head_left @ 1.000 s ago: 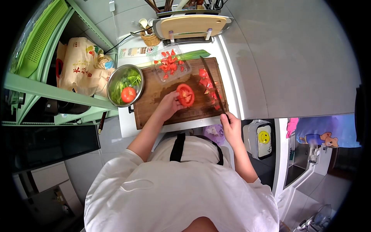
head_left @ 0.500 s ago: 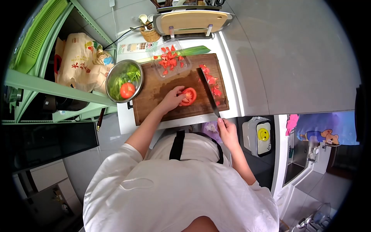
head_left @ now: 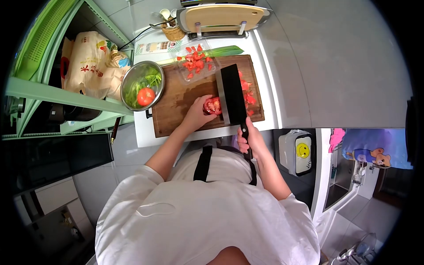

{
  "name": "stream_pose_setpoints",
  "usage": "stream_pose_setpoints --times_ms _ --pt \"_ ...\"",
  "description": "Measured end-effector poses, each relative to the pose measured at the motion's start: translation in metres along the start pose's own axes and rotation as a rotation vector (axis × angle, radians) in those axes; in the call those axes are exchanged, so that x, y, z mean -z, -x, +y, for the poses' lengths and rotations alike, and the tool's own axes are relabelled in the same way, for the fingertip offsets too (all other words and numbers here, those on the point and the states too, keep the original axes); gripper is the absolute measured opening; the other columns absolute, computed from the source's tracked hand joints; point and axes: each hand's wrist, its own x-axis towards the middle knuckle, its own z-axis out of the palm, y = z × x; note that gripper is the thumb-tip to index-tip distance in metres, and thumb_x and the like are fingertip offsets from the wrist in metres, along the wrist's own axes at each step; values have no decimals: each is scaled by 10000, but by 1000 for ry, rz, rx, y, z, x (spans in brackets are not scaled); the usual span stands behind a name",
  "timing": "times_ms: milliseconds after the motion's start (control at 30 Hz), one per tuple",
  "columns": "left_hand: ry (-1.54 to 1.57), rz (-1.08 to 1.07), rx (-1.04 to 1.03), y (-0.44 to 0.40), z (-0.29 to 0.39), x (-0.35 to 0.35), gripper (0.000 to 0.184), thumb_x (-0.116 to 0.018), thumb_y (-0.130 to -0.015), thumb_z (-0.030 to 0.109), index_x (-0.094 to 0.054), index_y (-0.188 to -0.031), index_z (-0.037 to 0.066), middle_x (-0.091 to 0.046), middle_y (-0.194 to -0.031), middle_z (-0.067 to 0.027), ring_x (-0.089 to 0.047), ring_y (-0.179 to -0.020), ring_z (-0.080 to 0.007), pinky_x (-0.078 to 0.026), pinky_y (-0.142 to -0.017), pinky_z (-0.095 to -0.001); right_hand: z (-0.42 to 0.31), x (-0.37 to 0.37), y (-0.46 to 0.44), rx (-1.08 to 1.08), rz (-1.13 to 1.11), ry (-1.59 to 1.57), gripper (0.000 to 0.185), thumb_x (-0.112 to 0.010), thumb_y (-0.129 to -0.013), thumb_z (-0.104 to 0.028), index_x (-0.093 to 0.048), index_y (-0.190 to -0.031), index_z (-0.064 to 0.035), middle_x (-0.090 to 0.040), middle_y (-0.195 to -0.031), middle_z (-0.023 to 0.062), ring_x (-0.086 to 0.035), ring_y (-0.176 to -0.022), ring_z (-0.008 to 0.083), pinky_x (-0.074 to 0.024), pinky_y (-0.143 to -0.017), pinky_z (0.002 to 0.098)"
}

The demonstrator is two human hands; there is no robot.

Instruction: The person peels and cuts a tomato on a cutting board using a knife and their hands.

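Note:
On the wooden cutting board (head_left: pixel 176 115), my left hand (head_left: pixel 198 114) is closed around a cut tomato (head_left: pixel 212 106), its red inside facing up. My right hand (head_left: pixel 251 139) grips the black handle of a cleaver (head_left: pixel 232 95). The broad dark blade lies tilted over the board, with its edge close to the tomato's right side; whether it touches cannot be made out. Tomato pieces (head_left: pixel 248 98) lie to the right of the blade, partly hidden by it. More chopped tomato (head_left: pixel 194 62) sits in a clear plastic tray (head_left: pixel 185 77) at the board's back edge.
Left of the board stands a metal bowl (head_left: pixel 124 84) with cut greens (head_left: pixel 137 86) and a whole tomato (head_left: pixel 145 96). A leek (head_left: pixel 225 51) lies behind the tray. Farther back are a utensil basket (head_left: pixel 173 33) and a rack with a light board (head_left: pixel 221 20). Green shelving (head_left: pixel 66 97) borders the left.
The cleaver has turned from edge-on to showing its broad side and come left toward the tomato. My left hand has shifted slightly, and the tomato is now turned in its fingers.

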Motion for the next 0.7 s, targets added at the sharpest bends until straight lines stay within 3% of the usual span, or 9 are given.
stream_pose_setpoints --times_ms 200,300,600,700 --pt "157 17 100 4 0 1 709 -807 -731 54 -470 -1355 34 -591 -1180 -136 -663 -892 -183 -573 -735 -290 -12 -5 -25 -15 -29 -45 582 -358 -977 -659 -441 -767 -123 -344 -544 -32 -281 -380 82 -228 -355 251" --pt "88 24 78 5 2 5 697 -810 -730 61 -481 -1342 22 -610 -1155 -131 -663 -883 -181 -571 -745 -299 -13 -3 -26 -39 -40 -91 585 -359 -976 -660 -438 -765 -121 -348 -542 -27 -282 -377 86 -233 -354 250" --pt "233 69 126 3 4 -11 641 -837 -723 78 -529 -1280 1 -628 -1106 -121 -680 -807 -175 -569 -728 -288 7 -24 5 122 90 270 551 -356 -1026 -558 -473 -802 -68 -395 -574 -2 -340 -379 105 -285 -354 264" --pt "188 62 121 2 4 -18 658 -831 -732 60 -512 -1302 -13 -651 -1122 -108 -681 -853 -149 -572 -754 -275 13 -25 8 171 126 350 552 -397 -1018 -552 -489 -779 -64 -420 -566 -11 -365 -392 93 -298 -368 258"
